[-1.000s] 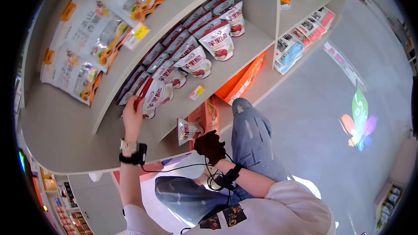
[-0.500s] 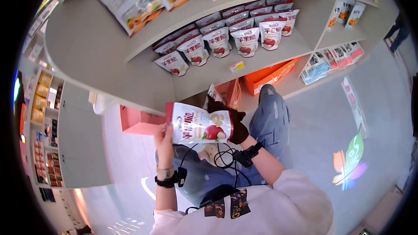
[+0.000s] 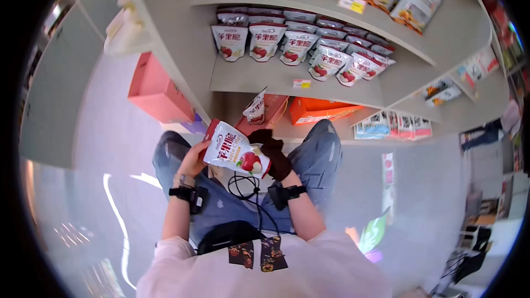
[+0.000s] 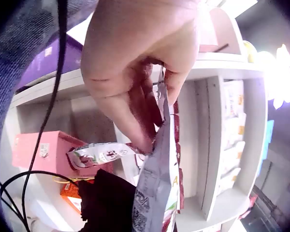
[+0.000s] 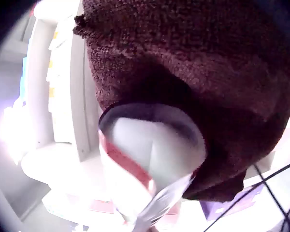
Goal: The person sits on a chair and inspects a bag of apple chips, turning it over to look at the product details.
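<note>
1. The pouch [image 3: 237, 152], glossy white with a red end and an apple picture, lies tilted above the person's lap, between the two hands. The left wrist view shows it nearly edge-on, its lower end cut off; the right wrist view shows its smooth, oval base against the cloth.
2. The left hand [image 3: 193, 160] pinches the pouch's red end between thumb and bent fingers, wrist below.
3. The cloth [image 3: 270, 146], dark brown with a looped, towel-like pile, covers the right hand [image 3: 280, 164] and touches the pouch's other end. The fingers are hidden, so whether they are apart, together or clamped cannot be told.
4. Beyond, a smaller-looking pouch [image 3: 255, 109] leans in a pink box [image 3: 274, 111], partly hidden; an orange box [image 3: 317, 111] is to its right.
5. Farther up, upright pouches [image 3: 298, 48] stand in rows on a pale shelf [image 3: 248, 80], the back ones overlapped.
</note>
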A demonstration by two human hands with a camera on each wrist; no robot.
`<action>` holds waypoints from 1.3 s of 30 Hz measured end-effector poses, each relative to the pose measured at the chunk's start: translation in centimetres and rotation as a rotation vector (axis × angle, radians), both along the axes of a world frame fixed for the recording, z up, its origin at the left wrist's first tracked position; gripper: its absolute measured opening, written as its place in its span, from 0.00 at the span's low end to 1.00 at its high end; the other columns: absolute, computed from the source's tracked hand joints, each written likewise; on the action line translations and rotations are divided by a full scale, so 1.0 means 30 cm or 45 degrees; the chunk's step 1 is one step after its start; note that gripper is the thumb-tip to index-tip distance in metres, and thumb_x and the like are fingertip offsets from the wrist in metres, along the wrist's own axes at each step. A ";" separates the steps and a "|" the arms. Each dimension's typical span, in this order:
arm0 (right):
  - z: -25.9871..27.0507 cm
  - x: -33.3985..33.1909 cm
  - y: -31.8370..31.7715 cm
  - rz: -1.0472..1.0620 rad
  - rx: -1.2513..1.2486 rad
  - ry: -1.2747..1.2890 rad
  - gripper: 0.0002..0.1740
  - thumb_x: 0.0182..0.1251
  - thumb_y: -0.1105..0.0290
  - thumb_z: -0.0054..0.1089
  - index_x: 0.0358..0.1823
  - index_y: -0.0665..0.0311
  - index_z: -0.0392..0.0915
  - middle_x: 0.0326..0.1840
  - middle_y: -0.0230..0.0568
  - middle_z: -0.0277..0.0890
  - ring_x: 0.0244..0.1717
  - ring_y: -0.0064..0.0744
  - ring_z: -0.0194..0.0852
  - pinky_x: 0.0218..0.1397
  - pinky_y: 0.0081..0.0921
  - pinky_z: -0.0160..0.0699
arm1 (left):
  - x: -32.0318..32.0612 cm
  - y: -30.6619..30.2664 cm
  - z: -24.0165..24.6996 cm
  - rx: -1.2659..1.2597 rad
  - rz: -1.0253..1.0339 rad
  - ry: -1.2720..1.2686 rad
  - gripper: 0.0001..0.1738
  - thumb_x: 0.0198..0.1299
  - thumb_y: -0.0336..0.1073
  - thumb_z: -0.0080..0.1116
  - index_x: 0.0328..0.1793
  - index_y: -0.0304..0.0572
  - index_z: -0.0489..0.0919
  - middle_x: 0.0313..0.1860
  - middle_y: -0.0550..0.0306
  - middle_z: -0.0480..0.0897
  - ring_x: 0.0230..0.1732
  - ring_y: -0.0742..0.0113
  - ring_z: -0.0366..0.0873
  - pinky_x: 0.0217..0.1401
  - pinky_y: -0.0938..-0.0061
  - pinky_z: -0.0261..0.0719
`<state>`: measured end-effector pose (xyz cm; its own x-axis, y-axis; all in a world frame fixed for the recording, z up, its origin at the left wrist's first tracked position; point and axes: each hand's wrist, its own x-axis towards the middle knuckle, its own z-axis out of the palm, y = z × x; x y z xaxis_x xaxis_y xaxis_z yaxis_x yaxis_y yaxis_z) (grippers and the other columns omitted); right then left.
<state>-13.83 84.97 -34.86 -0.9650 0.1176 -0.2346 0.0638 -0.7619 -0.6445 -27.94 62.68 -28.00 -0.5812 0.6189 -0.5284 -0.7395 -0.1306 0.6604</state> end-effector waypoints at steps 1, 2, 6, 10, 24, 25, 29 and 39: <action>0.098 -0.005 -0.014 0.073 -0.131 -0.040 0.15 0.59 0.69 0.49 0.48 0.63 0.68 0.46 0.37 0.69 0.46 0.29 0.69 0.49 0.28 0.69 | -0.006 -0.006 -0.029 -0.057 0.037 -0.012 0.14 0.58 0.39 0.50 0.44 0.37 0.74 0.36 0.59 0.80 0.35 0.74 0.78 0.37 0.80 0.77; 0.201 -0.011 -0.028 0.143 -0.259 -0.088 0.17 0.58 0.69 0.49 0.49 0.63 0.67 0.45 0.38 0.69 0.47 0.30 0.69 0.49 0.29 0.69 | -0.022 -0.011 -0.040 -0.011 0.052 -0.029 0.13 0.58 0.39 0.50 0.43 0.38 0.75 0.36 0.60 0.81 0.35 0.73 0.78 0.37 0.80 0.76; 0.096 -0.030 0.025 0.196 2.019 0.336 0.31 0.45 0.69 0.59 0.55 0.64 0.63 0.43 0.48 0.67 0.44 0.44 0.67 0.51 0.34 0.66 | -0.041 0.003 -0.039 -0.038 0.159 -0.104 0.12 0.57 0.39 0.50 0.43 0.41 0.75 0.36 0.60 0.80 0.35 0.73 0.78 0.38 0.80 0.75; 0.103 -0.021 0.027 0.223 2.007 0.401 0.36 0.40 0.75 0.62 0.57 0.62 0.62 0.48 0.51 0.65 0.48 0.47 0.63 0.52 0.33 0.64 | -0.039 0.017 -0.055 -0.002 0.123 -0.087 0.16 0.56 0.40 0.51 0.47 0.39 0.74 0.40 0.59 0.80 0.40 0.70 0.77 0.44 0.77 0.74; 0.057 -0.005 0.018 0.161 1.755 0.408 0.33 0.46 0.63 0.67 0.54 0.62 0.63 0.50 0.44 0.70 0.50 0.41 0.69 0.56 0.33 0.66 | -0.035 0.019 -0.021 0.061 0.261 -0.113 0.21 0.59 0.46 0.47 0.53 0.40 0.72 0.47 0.54 0.78 0.48 0.65 0.75 0.50 0.71 0.72; 0.019 -0.012 0.017 0.178 1.353 0.268 0.35 0.44 0.64 0.68 0.55 0.62 0.63 0.50 0.45 0.70 0.50 0.43 0.69 0.55 0.34 0.66 | -0.033 0.022 -0.018 0.128 0.226 -0.088 0.22 0.59 0.47 0.47 0.54 0.40 0.71 0.47 0.53 0.78 0.48 0.64 0.75 0.51 0.70 0.72; -0.097 -0.057 -0.008 0.206 0.237 -0.096 0.42 0.34 0.67 0.73 0.56 0.62 0.61 0.49 0.48 0.68 0.50 0.49 0.68 0.52 0.36 0.68 | -0.034 0.019 -0.038 0.215 -0.020 0.025 0.26 0.60 0.50 0.46 0.57 0.38 0.67 0.51 0.50 0.75 0.48 0.60 0.75 0.54 0.64 0.70; 0.145 -0.018 -0.022 0.711 2.286 0.165 0.53 0.34 0.61 0.72 0.63 0.68 0.50 0.59 0.55 0.58 0.55 0.51 0.64 0.52 0.33 0.70 | 0.024 0.068 0.006 -0.080 -0.447 0.174 0.29 0.54 0.38 0.59 0.61 0.39 0.64 0.54 0.57 0.73 0.52 0.67 0.72 0.51 0.69 0.74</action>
<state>-14.35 84.30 -30.52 -0.9732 -0.1842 -0.1381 -0.0750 0.8208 -0.5662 -27.22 64.73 -27.82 -0.4072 0.7618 -0.5038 -0.6365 0.1589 0.7547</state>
